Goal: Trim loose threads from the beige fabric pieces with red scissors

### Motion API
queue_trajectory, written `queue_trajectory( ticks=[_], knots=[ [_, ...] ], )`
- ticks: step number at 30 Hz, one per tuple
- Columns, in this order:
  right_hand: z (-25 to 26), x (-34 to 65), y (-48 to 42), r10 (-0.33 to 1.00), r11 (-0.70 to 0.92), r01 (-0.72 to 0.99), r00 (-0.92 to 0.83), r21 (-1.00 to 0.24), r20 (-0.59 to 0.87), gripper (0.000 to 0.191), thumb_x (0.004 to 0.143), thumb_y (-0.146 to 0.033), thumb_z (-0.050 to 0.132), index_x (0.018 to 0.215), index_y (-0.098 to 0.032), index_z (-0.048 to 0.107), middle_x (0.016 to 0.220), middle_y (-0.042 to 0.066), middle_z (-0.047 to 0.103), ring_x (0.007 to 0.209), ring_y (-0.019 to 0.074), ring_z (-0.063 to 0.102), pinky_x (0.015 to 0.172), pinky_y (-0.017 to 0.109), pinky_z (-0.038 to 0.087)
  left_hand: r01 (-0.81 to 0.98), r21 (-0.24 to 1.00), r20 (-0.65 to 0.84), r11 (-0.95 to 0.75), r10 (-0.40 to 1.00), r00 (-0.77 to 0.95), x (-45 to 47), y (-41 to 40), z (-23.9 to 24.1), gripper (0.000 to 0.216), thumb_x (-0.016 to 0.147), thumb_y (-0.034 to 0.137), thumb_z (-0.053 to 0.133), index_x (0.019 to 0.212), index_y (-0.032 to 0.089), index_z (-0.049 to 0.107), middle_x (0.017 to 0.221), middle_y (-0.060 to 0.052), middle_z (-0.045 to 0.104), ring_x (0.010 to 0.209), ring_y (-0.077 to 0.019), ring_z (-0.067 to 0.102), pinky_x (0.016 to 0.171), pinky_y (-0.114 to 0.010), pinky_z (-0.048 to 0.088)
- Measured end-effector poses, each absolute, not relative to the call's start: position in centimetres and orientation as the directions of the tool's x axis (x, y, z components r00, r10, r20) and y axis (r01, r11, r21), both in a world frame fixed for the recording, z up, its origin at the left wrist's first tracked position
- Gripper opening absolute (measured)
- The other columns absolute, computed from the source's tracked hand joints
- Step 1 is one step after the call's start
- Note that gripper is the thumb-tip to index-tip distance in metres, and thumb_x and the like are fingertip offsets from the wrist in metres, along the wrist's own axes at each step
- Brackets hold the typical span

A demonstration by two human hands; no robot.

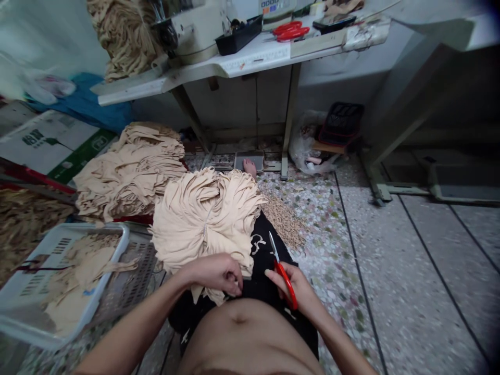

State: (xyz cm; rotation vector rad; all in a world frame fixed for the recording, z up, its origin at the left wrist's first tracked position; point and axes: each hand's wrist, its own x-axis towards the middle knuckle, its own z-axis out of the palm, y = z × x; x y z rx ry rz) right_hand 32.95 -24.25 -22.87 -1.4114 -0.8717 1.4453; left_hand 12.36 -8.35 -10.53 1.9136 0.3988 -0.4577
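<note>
A big bundle of beige fabric pieces point(203, 208), tied round the middle with a thin string, lies across my lap on black clothing point(269, 224). My left hand point(219, 274) is at the bundle's lower edge, fingers curled and pressed together; what they hold, if anything, is hidden. In my right hand point(300, 289) is a pair of red-handled scissors point(286, 284), blades pointing up and away, apart from the fabric. Small beige scraps point(257, 244) lie on the black clothing.
A sewing machine point(195, 31) stands on the table point(253, 57) ahead, with a black tray point(239, 39) and other red scissors point(291, 31). More beige fabric point(133, 172) is piled at left, near a white basket point(123, 245). Clippings point(283, 221) cover the floor beside my leg.
</note>
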Motion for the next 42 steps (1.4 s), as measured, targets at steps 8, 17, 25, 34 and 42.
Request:
queue_trajectory(
  ticks=[8,17,25,34,42],
  knots=[
    [-22.8,32.6,-23.3,0.952,-0.291,-0.119,0.063,-0.949,-0.299,0.047,0.082,-0.054,0.078,0.069,-0.022,0.046,0.054,-0.007,0.045,0.046,0.01,0.043,0.045,0.021,0.033,0.596,0.803,-0.586,-0.022,0.157,0.795,10.2,-7.3,-7.4,0.036,0.084,0.044,0.077,0.108,0.017,0.076,0.09,-0.009,0.076,0.079,-0.0195,0.07,0.07,-0.026,0.053],
    [-22.4,32.3,-22.7,0.956,-0.275,-0.08,0.088,-0.958,-0.281,0.048,0.083,-0.058,0.075,0.07,-0.022,0.046,0.052,-0.007,0.045,0.046,0.0104,0.043,0.045,0.022,0.033,0.58,0.686,0.02,-0.44,0.808,0.589,14.3,-3.2,-7.0,0.015,0.086,0.031,0.068,0.09,0.017,0.067,0.082,-0.003,0.064,0.075,-0.0173,0.058,0.067,-0.026,0.045],
    [-20.9,32.7,-23.0,0.937,-0.332,-0.137,0.071,-0.933,-0.343,0.053,0.08,-0.069,0.071,0.071,-0.022,0.049,0.048,-0.006,0.048,0.043,0.0116,0.044,0.044,0.024,0.033,0.311,0.947,-0.271,0.074,0.703,0.657,14.1,-3.4,-5.8,0.034,0.074,0.031,0.084,0.094,0.012,0.065,0.086,-0.002,0.064,0.077,-0.0123,0.058,0.074,-0.024,0.046],
    [-18.0,32.8,-22.2,0.976,-0.208,-0.095,0.037,-0.973,-0.213,0.05,0.084,-0.068,0.067,0.075,-0.022,0.049,0.061,-0.003,0.051,0.053,0.013,0.048,0.05,0.025,0.038,0.348,0.936,-0.316,0.062,0.584,0.747,16.8,-5.4,-4.1,0.035,0.075,0.041,0.084,0.082,0.011,0.068,0.071,0.001,0.058,0.06,-0.0079,0.048,0.056,-0.019,0.036],
    [-17.3,33.5,-23.4,0.992,-0.08,0.107,-0.09,-0.991,-0.09,0.034,0.103,-0.053,0.048,0.09,-0.022,0.055,0.084,0.002,0.061,0.075,0.0178,0.054,0.068,0.028,0.042,0.431,0.902,-0.349,0.004,0.595,0.724,16.9,-5.8,-7.2,0.047,0.076,0.054,0.081,0.079,0.009,0.069,0.065,0.001,0.054,0.055,-0.0085,0.041,0.051,-0.021,0.027]
  ],
)
